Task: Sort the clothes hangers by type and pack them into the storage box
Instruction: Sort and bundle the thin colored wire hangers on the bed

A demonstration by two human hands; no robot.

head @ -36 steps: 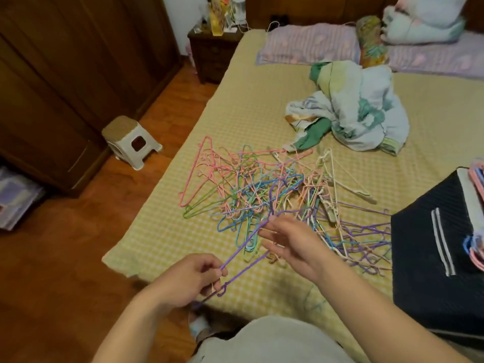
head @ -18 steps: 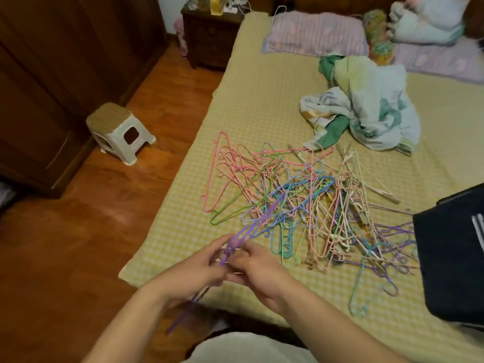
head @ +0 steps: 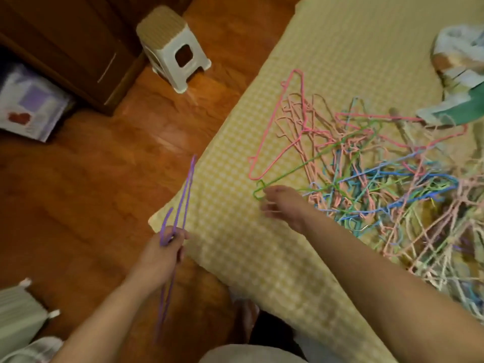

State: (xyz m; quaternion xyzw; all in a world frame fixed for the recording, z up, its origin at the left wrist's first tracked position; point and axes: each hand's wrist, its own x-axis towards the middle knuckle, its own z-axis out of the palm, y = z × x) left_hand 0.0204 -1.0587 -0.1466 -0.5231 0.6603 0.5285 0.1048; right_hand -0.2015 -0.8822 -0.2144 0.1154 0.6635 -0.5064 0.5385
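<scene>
A tangled pile of thin wire hangers [head: 379,184] in pink, green, blue and cream lies on the yellow checked bed [head: 262,258]. My left hand [head: 162,255] grips purple hangers [head: 183,195] off the bed's corner, over the floor. My right hand [head: 281,205] reaches to the pile's left edge, its blurred fingers at the end of a green hanger [head: 301,174]. Whether they grip it I cannot tell. The storage box is out of view.
A white stool [head: 172,45] stands on the wooden floor, with a dark wardrobe [head: 65,35] behind it. A white bag [head: 28,103] lies at far left and a ribbed grey object [head: 18,315] at lower left. Crumpled bedding [head: 458,74] sits at the right.
The view swung left and down. My left hand carried the purple hangers away from the pile to the bed's corner. My right hand let go of them and reached to the green hanger.
</scene>
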